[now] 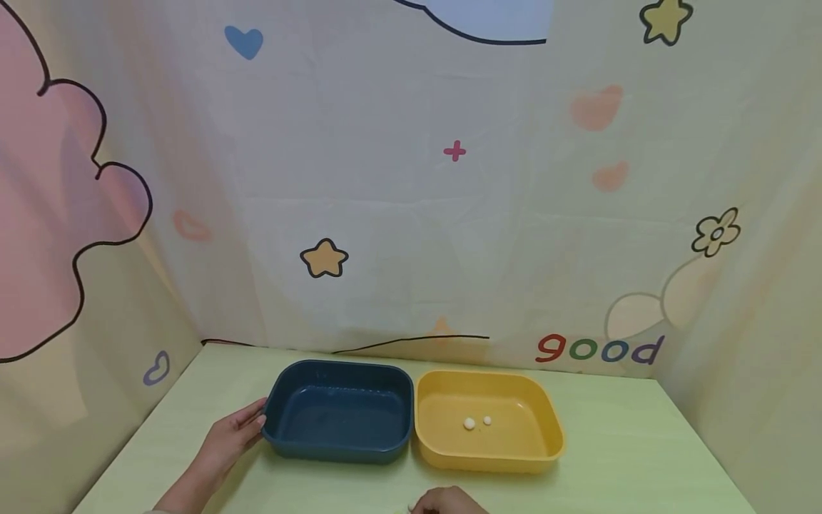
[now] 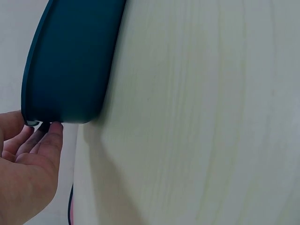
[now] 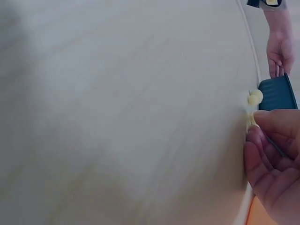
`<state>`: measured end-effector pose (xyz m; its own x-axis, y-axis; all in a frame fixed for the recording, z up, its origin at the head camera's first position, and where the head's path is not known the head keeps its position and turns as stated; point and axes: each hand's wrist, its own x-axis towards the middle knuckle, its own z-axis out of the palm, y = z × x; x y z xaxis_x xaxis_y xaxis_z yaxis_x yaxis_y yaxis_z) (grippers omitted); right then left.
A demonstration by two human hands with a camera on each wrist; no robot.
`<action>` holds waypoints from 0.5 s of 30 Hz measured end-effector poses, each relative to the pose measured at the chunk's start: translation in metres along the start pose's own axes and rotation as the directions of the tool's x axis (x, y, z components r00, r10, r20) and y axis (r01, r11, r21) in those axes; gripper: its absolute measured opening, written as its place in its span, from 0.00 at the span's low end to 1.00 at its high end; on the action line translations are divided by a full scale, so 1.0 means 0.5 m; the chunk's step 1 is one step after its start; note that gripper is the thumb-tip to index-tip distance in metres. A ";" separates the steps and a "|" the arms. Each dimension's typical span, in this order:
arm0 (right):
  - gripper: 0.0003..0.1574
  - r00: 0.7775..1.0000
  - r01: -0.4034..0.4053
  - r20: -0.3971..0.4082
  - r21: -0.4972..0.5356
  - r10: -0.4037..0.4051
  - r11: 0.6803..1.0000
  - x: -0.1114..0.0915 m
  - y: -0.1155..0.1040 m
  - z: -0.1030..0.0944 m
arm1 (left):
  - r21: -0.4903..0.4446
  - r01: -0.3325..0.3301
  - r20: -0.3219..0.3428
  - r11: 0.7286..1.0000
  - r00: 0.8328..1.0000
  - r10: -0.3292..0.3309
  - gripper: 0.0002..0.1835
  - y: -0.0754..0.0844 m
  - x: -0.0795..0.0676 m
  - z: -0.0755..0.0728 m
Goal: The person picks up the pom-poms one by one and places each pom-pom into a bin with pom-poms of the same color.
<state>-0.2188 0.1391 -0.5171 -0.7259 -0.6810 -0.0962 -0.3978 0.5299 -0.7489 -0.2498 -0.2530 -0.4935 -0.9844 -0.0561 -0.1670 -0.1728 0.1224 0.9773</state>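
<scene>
Pinching a pale ball (image 3: 252, 120) at the fingertips, right hand (image 1: 448, 501); left hand (image 1: 226, 442) gripping blue tray (image 1: 340, 421).

The head view looks forward and down; both wrist views (nearer the tabletop (image 2: 197, 117)) share the blue tray (image 2: 70, 65).

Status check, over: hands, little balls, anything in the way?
Left hand touching blue bin; right hand pinching a pale piece. Two white balls in yellow bin. Nothing covering either bin.
</scene>
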 end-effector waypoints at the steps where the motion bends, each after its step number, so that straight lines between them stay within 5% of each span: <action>1: 0.09 1.000 -0.023 0.009 0.040 0.023 0.999 0.001 0.006 -0.001 | -0.003 0.002 -0.002 1.000 1.000 -0.002 0.28 0.000 0.000 0.000; 9: 0.05 0.987 -0.161 0.081 0.307 0.143 0.938 0.034 0.131 0.006 | -0.017 0.012 -0.004 1.000 1.000 -0.012 0.29 -0.003 0.000 0.001; 12: 0.06 0.979 -0.202 0.053 0.357 0.196 0.912 0.025 0.065 -0.027 | -0.017 0.009 -0.001 1.000 1.000 -0.009 0.29 -0.004 -0.002 0.000; 15: 0.09 0.984 -0.157 -0.016 0.391 0.178 0.907 0.011 -0.036 -0.068 | -0.015 0.010 -0.003 1.000 1.000 -0.010 0.29 -0.002 -0.003 0.000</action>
<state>-0.2346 0.1433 -0.4816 -0.7942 -0.5675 -0.2172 -0.0270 0.3899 -0.9204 -0.2482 -0.2529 -0.4942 -0.9825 -0.0604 -0.1763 -0.1819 0.1068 0.9775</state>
